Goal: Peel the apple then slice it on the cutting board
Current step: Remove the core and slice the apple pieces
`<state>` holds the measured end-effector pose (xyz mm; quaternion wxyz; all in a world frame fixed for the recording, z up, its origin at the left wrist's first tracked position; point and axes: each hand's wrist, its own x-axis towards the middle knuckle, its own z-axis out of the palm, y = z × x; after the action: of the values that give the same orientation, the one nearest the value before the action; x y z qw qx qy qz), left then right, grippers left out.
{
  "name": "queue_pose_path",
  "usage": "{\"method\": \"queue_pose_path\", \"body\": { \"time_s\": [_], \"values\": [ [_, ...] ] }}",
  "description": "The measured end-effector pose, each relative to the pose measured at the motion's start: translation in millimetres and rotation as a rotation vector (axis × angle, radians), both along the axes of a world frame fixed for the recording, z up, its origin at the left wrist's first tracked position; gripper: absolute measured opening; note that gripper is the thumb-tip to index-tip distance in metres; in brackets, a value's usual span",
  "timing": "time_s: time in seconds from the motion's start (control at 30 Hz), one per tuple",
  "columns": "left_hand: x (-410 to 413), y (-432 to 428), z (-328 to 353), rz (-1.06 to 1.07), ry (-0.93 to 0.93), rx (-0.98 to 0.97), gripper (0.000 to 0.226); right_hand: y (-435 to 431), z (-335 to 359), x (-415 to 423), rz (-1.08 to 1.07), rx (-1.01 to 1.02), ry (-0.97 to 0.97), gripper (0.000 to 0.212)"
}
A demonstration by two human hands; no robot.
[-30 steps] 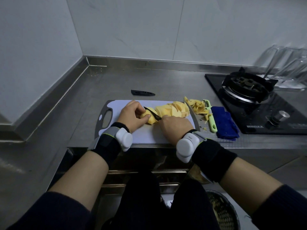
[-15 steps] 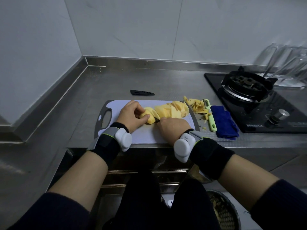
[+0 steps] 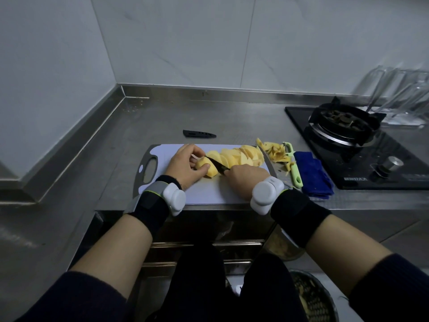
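Two hands worked over one cutting board (image 3: 209,191) on the steel surface (image 3: 185,117): the left hand (image 3: 185,168) curled around the one uncut piece of peeled apple (image 3: 206,169), the right hand (image 3: 243,180) gripped one black knife (image 3: 217,164), blade against that piece. One heap of slices (image 3: 241,155), too overlapped to count, lay just beside it. One green peeler (image 3: 293,167), one blue cloth (image 3: 313,175) and one black sheath (image 3: 199,134) lay off the board

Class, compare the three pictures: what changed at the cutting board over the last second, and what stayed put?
The knife, gripped by the right hand, sank into the apple piece, then rose again onto its top. The left hand kept holding it. Slices, peeler and cutting board stayed put.
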<state>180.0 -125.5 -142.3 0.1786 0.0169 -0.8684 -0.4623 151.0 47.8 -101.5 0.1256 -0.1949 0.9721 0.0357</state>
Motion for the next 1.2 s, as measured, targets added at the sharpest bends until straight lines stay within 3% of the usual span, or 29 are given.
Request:
{"method": "queue_pose_path", "body": {
  "time_s": [0.37, 0.53, 0.7, 0.9, 1.0, 1.1, 1.2],
  "values": [
    [-1, 4, -4, -0.136, -0.038, -0.176, 0.035, 4, 3, 5, 0.043, -0.035, 0.049, 0.040],
    [1, 5, -3, -0.145, 0.115, -0.208, 0.024, 3, 1, 4, 0.039, -0.040, 0.050, 0.039],
    [1, 9, -2, -0.215, 0.030, -0.383, 0.053, 5, 0, 3, 0.056, -0.031, 0.074, 0.038],
    [2, 11, 0, -0.221, -0.007, -0.422, 0.064, 9, 1, 7, 0.100, -0.025, 0.146, 0.042],
    [0, 6, 1, -0.108, 0.076, -0.258, 0.055, 12, 4, 6, 0.077, -0.054, 0.179, 0.042],
    [-1, -1, 1, 0.057, 0.035, -0.020, 0.019, 11, 7, 8, 0.067, -0.079, 0.206, 0.042],
    [2, 0, 1, 0.060, 0.006, -0.019, 0.008, 8, 8, 13, 0.070, -0.102, 0.241, 0.041]
  ]
}}
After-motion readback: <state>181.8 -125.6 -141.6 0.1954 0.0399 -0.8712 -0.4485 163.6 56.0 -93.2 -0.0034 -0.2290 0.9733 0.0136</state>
